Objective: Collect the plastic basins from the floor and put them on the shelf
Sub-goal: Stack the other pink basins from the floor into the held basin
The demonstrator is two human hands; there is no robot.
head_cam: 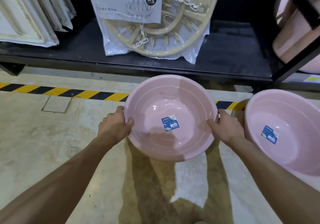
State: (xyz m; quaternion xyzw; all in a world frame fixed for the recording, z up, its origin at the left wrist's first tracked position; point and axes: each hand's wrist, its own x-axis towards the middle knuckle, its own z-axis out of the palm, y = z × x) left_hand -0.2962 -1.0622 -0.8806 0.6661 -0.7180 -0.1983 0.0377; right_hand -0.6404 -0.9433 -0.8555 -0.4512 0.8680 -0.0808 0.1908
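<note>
A pink plastic basin (183,94) with a blue label inside is held above the floor, in front of the black shelf (225,57). My left hand (115,126) grips its left rim, thumb inside. My right hand (225,128) grips its right rim the same way. A second pink basin (292,123) with the same blue label stands on the floor to the right, close to my right wrist. More pink basins (294,31) are stacked on the shelf's right section, partly behind its black post.
A bagged beige round clip hanger (155,33) stands on the shelf just behind the held basin. White framed panels (26,16) lean at the shelf's left. Yellow-black tape (60,91) runs along the concrete floor before the shelf.
</note>
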